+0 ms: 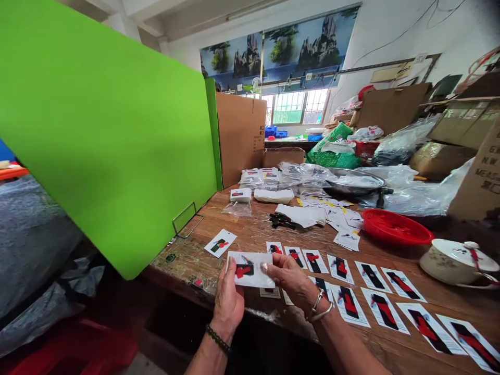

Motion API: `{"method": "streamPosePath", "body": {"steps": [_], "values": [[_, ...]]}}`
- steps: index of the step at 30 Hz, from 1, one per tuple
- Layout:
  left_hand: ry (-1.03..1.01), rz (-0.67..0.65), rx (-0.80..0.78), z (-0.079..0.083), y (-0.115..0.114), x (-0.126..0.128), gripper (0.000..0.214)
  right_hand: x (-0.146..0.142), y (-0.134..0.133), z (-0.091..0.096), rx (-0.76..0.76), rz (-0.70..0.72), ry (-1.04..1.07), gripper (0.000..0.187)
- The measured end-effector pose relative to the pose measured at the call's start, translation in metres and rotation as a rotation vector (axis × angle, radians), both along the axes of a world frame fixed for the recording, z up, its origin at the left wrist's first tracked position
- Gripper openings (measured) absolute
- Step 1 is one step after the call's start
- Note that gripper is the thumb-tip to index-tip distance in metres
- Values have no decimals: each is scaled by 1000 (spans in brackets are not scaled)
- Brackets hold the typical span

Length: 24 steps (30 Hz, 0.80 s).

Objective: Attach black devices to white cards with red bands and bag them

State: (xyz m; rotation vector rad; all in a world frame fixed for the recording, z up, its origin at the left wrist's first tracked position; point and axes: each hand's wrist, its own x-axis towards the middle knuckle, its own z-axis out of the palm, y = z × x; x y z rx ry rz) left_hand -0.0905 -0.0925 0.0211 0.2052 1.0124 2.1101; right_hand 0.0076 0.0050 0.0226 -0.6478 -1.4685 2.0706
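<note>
Two bare hands (229,297) hold a flat, rectangular white card (258,273).

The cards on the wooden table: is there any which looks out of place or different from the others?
Slightly. A lone card lies left of the held card, apart from the rows of cards at right. In their far row, the second card from the right seems to show no red, unlike the neighbouring cards.

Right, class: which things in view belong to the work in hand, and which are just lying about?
In use, it seems:
printed card, held by the left hand and right hand
rows of similar cards

Apparently lying about:
lidded pot
green bag
cardboard box
</note>
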Motion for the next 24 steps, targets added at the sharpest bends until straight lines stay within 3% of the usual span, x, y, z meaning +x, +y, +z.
{"method": "streamPosePath", "body": {"steps": [5,10,15,17,22,24], "values": [[94,-96,-105,6,-4,-10,36,-4,7,12,6,-58,-53,32],[159,39,-107,-4,-5,-22,38,-6,11,15,-12,31,-118,34],[244,16,-169,-12,-10,-28,35,-24,19,3,325,-22,-204,17],[269,-8,-206,-10,-12,-35,35,-35,25,1,434,-66,-240,18],[356,-1,-302,-5,-2,-67,42,-67,45,4,352,62,-232,16],[430,-53,-331,-3,8,-77,41,-80,53,5,335,48,-189,15]]}}
